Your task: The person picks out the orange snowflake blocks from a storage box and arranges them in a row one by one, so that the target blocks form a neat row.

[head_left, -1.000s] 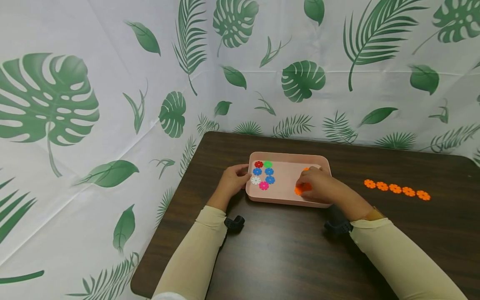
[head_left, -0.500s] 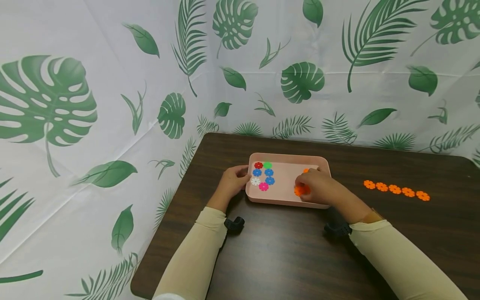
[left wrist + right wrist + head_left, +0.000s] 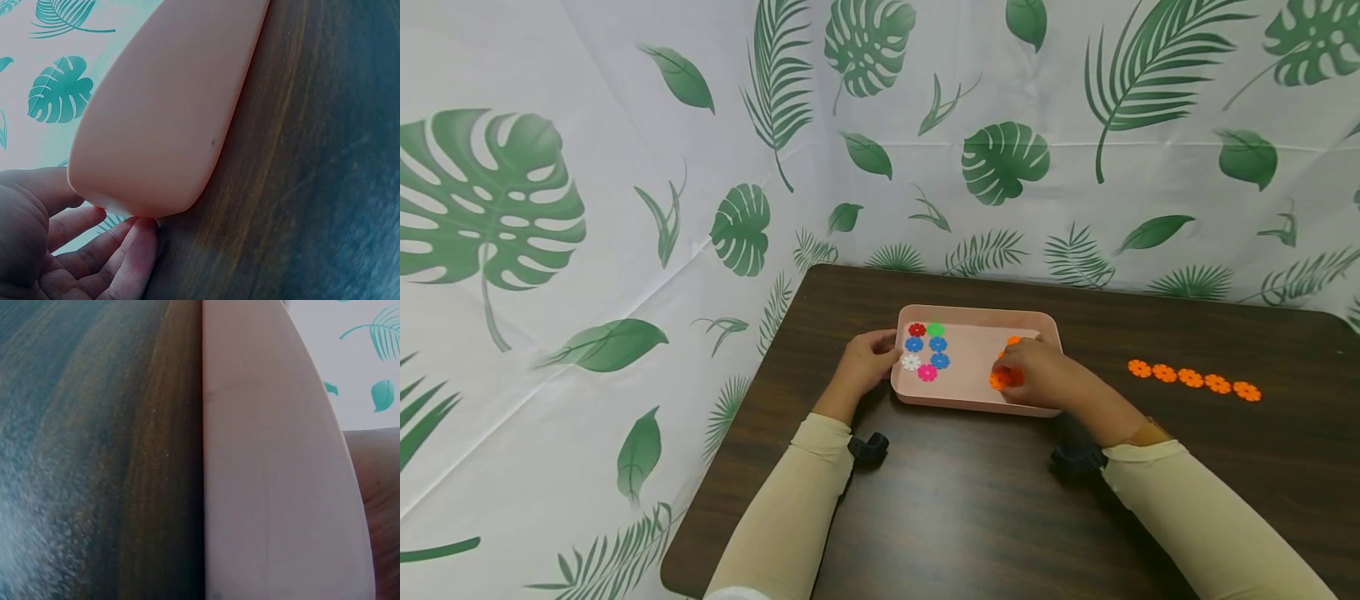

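Several orange flower discs (image 3: 997, 381) under nearer right hand (image 3: 1039, 372), in right half of pink tray (image 3: 970, 357); can't tell if pinched. Left hand (image 3: 865, 363) loose against left end.

pink tray wall (image 3: 275, 456) stands on dark wood table (image 3: 94, 456). right hand (image 3: 382, 494) partly visible beyond wall; leaf-print cloth (image 3: 350, 369) far.

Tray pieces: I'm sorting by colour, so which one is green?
The green piece in the pink tray, immediately right of the red piece. It alone is green; the others visible there are red, blue, white, pink or orange.
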Demonstrator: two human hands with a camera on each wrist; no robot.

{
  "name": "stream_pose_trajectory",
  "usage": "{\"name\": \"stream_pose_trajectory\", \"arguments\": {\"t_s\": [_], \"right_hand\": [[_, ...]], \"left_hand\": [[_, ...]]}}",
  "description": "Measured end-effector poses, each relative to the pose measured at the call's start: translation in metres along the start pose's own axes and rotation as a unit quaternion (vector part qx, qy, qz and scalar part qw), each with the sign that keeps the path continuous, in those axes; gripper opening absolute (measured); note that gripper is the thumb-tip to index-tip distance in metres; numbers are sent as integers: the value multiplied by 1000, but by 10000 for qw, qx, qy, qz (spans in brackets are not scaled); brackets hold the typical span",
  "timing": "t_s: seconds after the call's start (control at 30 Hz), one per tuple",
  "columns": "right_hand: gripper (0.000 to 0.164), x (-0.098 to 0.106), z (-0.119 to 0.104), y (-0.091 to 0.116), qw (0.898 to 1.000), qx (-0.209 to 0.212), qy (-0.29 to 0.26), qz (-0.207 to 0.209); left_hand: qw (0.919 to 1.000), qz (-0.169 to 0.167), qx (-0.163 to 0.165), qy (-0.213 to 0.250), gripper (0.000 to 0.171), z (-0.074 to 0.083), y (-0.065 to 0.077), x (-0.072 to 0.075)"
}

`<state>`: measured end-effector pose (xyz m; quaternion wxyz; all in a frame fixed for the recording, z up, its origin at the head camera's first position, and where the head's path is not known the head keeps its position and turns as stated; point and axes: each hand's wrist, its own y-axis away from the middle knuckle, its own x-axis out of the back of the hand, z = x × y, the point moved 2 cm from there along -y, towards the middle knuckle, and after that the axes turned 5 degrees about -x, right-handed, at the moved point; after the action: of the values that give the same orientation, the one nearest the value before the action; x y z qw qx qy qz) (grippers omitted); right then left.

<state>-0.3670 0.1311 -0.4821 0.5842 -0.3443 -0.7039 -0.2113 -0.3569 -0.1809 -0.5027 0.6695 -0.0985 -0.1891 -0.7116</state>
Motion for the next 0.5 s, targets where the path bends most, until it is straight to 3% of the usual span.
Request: {"name": "stream_pose_trajectory", "arguments": {"t_s": [0.33, 0.5], "right_hand": [[26, 1, 1, 2, 9998, 65, -139, 136], [31, 5, 4, 7, 9984, -277, -343, 355]], "left_hand": [[10000, 8, -57, -37, 45, 0, 0, 0], [9999, 24, -83, -73, 45, -1, 0, 0]]}}
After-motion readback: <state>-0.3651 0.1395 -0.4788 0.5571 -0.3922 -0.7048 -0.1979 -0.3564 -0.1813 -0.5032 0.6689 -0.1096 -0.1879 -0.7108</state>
